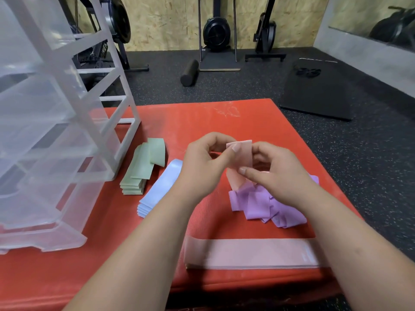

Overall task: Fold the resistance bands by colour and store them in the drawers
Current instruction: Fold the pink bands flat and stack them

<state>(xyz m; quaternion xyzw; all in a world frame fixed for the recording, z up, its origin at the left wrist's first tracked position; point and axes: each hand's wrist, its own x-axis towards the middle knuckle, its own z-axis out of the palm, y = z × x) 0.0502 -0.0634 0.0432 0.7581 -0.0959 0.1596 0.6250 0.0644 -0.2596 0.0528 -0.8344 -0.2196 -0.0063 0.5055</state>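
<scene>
My left hand (202, 164) and my right hand (276, 171) both pinch a pink resistance band (241, 156), held up above the red mat (202, 122); its lower end hangs toward a loose heap of purple bands (265, 205). A flat stack of pink bands (249, 254) lies near the mat's front edge. Left of my hands lie a stack of light blue bands (159, 189) and a stack of green bands (143, 169). The clear plastic drawer unit (45, 131) stands at the left on the mat, its drawers pulled out toward me.
Beyond the mat is dark speckled gym flooring with a black foam roller (189, 72), a black floor mat (318, 90) at the right, and exercise machines (216, 34) along the wooden back wall.
</scene>
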